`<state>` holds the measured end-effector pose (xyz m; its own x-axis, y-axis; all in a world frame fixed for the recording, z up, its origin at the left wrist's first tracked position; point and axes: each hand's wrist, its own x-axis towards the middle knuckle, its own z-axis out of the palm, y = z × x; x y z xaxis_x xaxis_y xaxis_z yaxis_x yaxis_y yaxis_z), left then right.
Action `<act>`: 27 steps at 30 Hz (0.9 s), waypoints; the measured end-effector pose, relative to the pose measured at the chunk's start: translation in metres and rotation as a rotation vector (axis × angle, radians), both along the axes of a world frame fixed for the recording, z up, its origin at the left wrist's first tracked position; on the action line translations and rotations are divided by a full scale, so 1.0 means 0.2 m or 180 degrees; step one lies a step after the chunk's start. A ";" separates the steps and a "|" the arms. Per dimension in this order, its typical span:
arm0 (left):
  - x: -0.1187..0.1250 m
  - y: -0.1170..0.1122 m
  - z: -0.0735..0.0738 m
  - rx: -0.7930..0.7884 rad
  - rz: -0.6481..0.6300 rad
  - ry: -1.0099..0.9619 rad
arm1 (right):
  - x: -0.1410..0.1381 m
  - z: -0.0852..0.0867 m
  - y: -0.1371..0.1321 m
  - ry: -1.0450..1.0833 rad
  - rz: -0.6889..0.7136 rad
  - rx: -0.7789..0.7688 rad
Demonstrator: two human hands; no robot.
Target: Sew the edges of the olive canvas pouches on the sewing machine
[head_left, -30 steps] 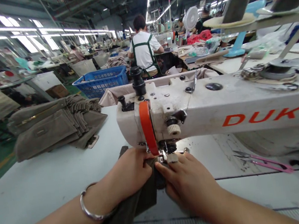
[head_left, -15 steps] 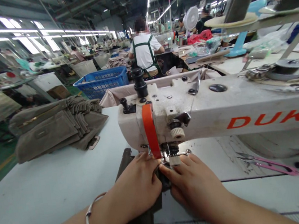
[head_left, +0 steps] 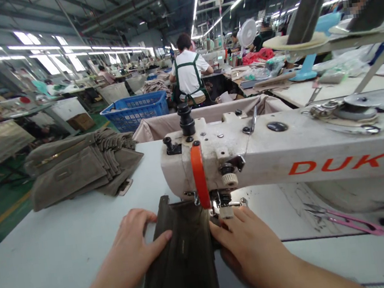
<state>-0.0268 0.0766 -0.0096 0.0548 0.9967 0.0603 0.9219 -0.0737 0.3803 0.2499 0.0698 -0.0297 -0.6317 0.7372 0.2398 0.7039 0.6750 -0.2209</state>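
A dark olive-brown fabric piece lies flat on the sewing machine's table, its right edge by the presser foot. At its left edge is my left hand, with the thumb resting on the cloth and the fingers apart from it. Close beside the presser foot, my right hand has its bent fingers on the fabric's right edge; some fingertips are hidden by the machine. The white sewing machine carries an orange guard in front of its needle area.
Several similar fabric pieces are stacked at the left. Pink-handled thread snips lie right of my right hand. Beyond the machine are a pinkish cloth-lined bin, a blue crate and a seated co-worker.
My left hand has moved left, away from the needle area, to the fabric's left edge, and its fingers have spread. More of the fabric now shows. My right hand stays beside the presser foot.
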 end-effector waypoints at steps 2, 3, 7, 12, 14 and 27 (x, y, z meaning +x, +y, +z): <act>0.01 0.00 -0.01 -0.0425 0.0190 -0.0883 | 0.00 0.00 0.00 0.0120 0.0140 0.0072; 0.04 0.00 -0.01 -0.0669 0.0295 -0.1558 | 0.00 0.00 0.00 0.0192 0.0199 0.0120; 0.20 -0.05 0.06 -0.1752 0.0867 -0.4187 | -0.02 -0.02 0.01 0.0548 0.0247 0.0420; 0.15 -0.21 0.08 -0.2421 0.1492 -0.4066 | -0.02 -0.05 0.03 0.0639 0.0333 0.0544; 0.03 -0.23 0.08 -0.1980 0.1107 -0.3025 | -0.01 -0.05 0.01 0.0557 0.0513 0.0497; 0.42 -0.06 0.15 0.0149 -0.2482 0.0614 | -0.04 -0.09 -0.25 0.1110 0.0687 0.1066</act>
<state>0.0564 0.0636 0.0209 0.7477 0.6638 0.0196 0.6475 -0.7353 0.2002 0.2414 0.0197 -0.0474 -0.6013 0.4461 0.6629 0.4643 0.8703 -0.1645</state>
